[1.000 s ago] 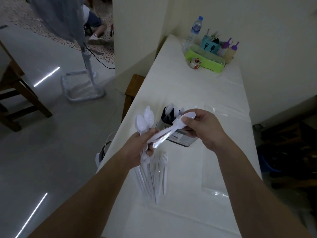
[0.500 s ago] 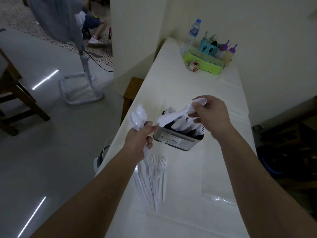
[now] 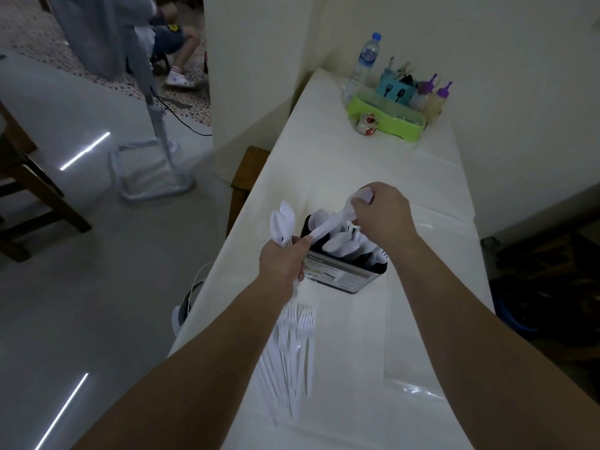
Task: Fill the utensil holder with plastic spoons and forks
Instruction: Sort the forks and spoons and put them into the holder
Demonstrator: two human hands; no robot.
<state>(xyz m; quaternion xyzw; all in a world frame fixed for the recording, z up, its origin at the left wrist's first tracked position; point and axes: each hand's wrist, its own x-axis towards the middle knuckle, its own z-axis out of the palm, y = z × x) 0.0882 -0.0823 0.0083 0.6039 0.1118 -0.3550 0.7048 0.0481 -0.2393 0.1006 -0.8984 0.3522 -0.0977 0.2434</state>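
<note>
A metal utensil holder (image 3: 344, 278) with a printed label stands on the white table (image 3: 363, 177) and holds several white plastic spoons. My right hand (image 3: 384, 212) hovers just above it, pinching one white spoon (image 3: 328, 224) by its bowl, handle slanting down to the left over the holder. My left hand (image 3: 284, 259), at the holder's left side, grips a small bunch of white spoons (image 3: 282, 222) with their bowls up. A pile of white plastic forks (image 3: 293, 345) lies on the table in front of the holder, under my left forearm.
At the table's far end stand a green tray (image 3: 386, 120), a water bottle (image 3: 365, 64), a teal cutlery box (image 3: 396, 89) and squeeze bottles (image 3: 433, 97). A clear plastic sheet (image 3: 418, 381) lies to the right. Left of the table are a fan stand (image 3: 156, 151), wooden chairs and a seated person (image 3: 172, 43).
My right hand carried its single spoon from my left hand's bunch up and over the holder. My left hand stayed by the holder's left side with the remaining spoons.
</note>
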